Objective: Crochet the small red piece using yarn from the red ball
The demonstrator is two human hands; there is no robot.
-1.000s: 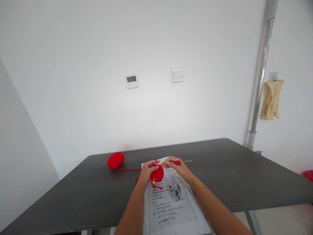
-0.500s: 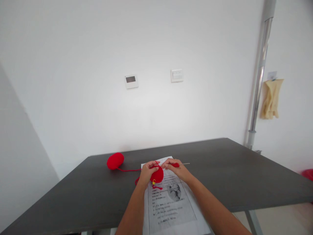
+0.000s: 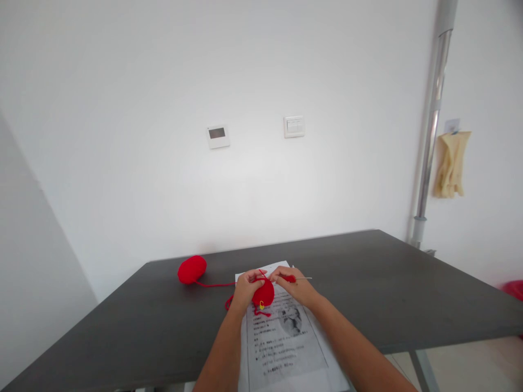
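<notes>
A round piece of red crochet [image 3: 263,294] is pinched at its upper left by my left hand [image 3: 247,287], with a strand of yarn rising over the fingers. My right hand [image 3: 295,284] is closed on a crochet hook [image 3: 303,278] with a red grip, its thin metal end sticking out to the right. The hook's working tip is hidden near the top edge of the crochet. A yellow stitch marker [image 3: 262,305] hangs from the lower edge, beside a short red yarn tail. From the left hand, yarn runs left to a red ball of yarn [image 3: 192,270].
Printed sheets [image 3: 281,354] with text and a picture lie under my hands on the dark table [image 3: 400,294]. Behind it, the white wall carries a thermostat [image 3: 218,136] and a light switch [image 3: 294,126]. At right are a metal pipe [image 3: 432,125] and hanging yellowish gloves [image 3: 451,164].
The right hand and the hook have tilted slightly, the metal end now lower. The crochet piece has turned a little, with its stitch marker shifted to the right.
</notes>
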